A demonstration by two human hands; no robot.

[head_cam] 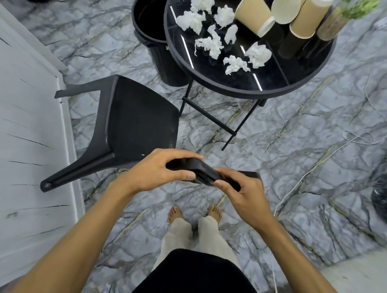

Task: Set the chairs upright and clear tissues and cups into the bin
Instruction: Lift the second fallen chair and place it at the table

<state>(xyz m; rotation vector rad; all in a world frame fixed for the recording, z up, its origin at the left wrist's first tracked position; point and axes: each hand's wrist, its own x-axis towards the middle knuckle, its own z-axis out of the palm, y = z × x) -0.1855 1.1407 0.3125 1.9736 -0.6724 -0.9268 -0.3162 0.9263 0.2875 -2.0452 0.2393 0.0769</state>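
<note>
A black plastic chair (135, 120) lies tipped over on the marble floor, its legs pointing left toward the white wall. My left hand (164, 169) and my right hand (239, 192) both grip the chair's backrest edge just in front of me. Behind it stands a round black table (237, 85) with several crumpled white tissues (210, 43) and tan paper cups (252, 14), some lying on their sides. A black bin (150, 19) stands open behind the table's left side.
A white wall panel (19, 124) runs along the left. A white cable (323, 158) trails over the floor on the right, near a dark round object (386, 199). A plant container (336, 21) stands on the table. My bare feet (195, 214) are below the chair.
</note>
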